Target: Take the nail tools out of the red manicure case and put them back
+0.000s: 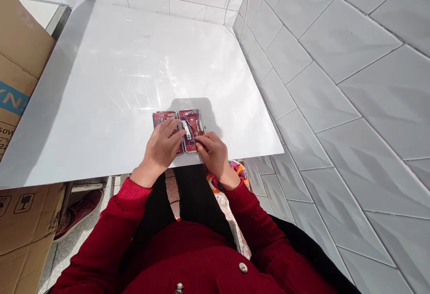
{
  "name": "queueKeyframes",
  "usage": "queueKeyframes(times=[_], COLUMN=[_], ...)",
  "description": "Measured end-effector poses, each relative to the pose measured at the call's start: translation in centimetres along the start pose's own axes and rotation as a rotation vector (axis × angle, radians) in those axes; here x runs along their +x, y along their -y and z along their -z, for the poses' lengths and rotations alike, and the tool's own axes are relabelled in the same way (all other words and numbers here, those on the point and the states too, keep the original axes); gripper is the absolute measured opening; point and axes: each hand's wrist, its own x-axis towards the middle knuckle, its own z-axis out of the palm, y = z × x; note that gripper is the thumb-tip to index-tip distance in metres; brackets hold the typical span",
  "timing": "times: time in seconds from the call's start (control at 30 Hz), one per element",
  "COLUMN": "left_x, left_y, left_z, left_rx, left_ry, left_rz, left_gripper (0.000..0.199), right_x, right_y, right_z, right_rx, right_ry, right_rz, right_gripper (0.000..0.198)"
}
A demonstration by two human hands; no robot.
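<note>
A small manicure set case (190,147) lies unfolded near the front edge of the white table, its two halves lined in red. Silver nail clippers (187,130) sit in the right half, with small scissors (187,117) above them and other slim metal tools to their right. My left hand (163,144) rests over the left half, fingers stretched and a little apart, hiding most of the tools there. At the lower right of the case, my right hand (214,150) has thumb and fingers pinched together; what is between the fingertips is hidden.
The white table (134,61) meets a tiled wall (322,83) at the right and back. Cardboard boxes (20,56) stand at the left. Below the table are a dark red shoe (82,213) and a colourful bag (239,170).
</note>
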Motion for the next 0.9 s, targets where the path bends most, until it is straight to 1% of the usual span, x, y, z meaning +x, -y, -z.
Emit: queueKeyframes(times=[0.03,0.1,0.2,0.27,0.33,0.4,0.43,0.47,0.5,0.53,0.57,0.6,0.63,0.67,0.7,0.73,0.77,0.8,0.83,0.87,0.9], left_x=[-0.1,-0.2,0.0,0.0,-0.1,-0.5,-0.8,-1.3,-1.8,-2.4,-3.1,-3.8,-4.5,-5.2,-5.9,-6.6,-7.1,-7.6,-8.0,-8.4,-8.6], left_y=[-0.6,-1.5,-1.9,-1.9,-2.0,-2.3,-2.4,-2.6,-2.7,-2.7,-2.5,-2.3,-2.0,-1.6,-1.2,-0.7,-0.3,0.0,0.2,0.3,0.4], left_z=[-0.4,-1.0,-1.2,-0.9,-0.4,0.2,0.5,0.9,1.2,1.5,1.9,2.3,2.6,3.0,3.3,3.5,3.7,3.9,4.0,4.0,4.0], left_rx=[0.003,0.022,0.025,0.004,-0.014,-0.008,0.007,0.034,0.065,0.092,0.120,0.151,0.170,0.176,0.182,0.190,0.201,0.216,0.225,0.226,0.224], left_ry=[0.005,0.034,0.075,0.094,0.110,0.096,0.083,0.066,0.053,0.038,0.018,0.002,-0.002,-0.003,-0.008,-0.001,0.005,0.006,0.004,0.003,0.000], left_rz=[-0.047,-0.096,-0.090,-0.075,-0.070,-0.054,-0.041,-0.028,-0.010,0.005,0.016,0.038,0.061,0.081,0.096,0.107,0.105,0.101,0.106,0.110,0.112], left_gripper=[0.027,0.026,0.024,0.024,0.025,0.027,0.027,0.028,0.028,0.028,0.028,0.030,0.034,0.039,0.045,0.051,0.054,0.054,0.053,0.051,0.048], right_x=[0.0,0.1,0.0,-0.2,-0.5,-1.0,-1.3,-1.6,-2.1,-2.6,-3.2,-3.9,-4.7,-5.5,-6.3,-7.0,-7.6,-8.1,-8.5,-8.9,-9.1], right_y=[-0.2,-0.4,-0.5,-0.4,-0.2,0.0,0.2,0.4,0.6,0.9,1.3,1.8,2.3,2.9,3.3,3.7,4.0,4.2,4.2,4.2,4.2], right_z=[-0.1,-0.3,-0.2,0.3,1.2,2.9,4.0,5.3,6.7,8.2,9.7,11.1,12.5,13.7,14.7,15.6,16.3,16.7,17.1,17.3,17.3], right_rx=[-0.007,-0.010,0.046,0.136,0.275,0.444,0.522,0.584,0.599,0.551,0.441,0.284,0.075,-0.176,-0.463,-0.736,-0.892,-1.030,-1.126,-1.196,-1.267], right_ry=[-0.007,-0.019,-0.034,-0.042,-0.065,-0.065,-0.026,0.051,0.144,0.250,0.350,0.430,0.511,0.584,0.642,0.682,0.756,0.833,0.906,0.970,1.001], right_rz=[0.015,0.037,0.057,0.047,0.008,-0.014,0.013,0.102,0.254,0.488,0.808,1.194,1.583,1.963,2.318,2.626,2.866,3.067,3.232,3.355,3.438], right_gripper=[0.024,0.023,0.024,0.022,0.019,0.016,0.017,0.022,0.028,0.032,0.037,0.041,0.043,0.040,0.030,0.020,0.019,0.023,0.027,0.030,0.031])
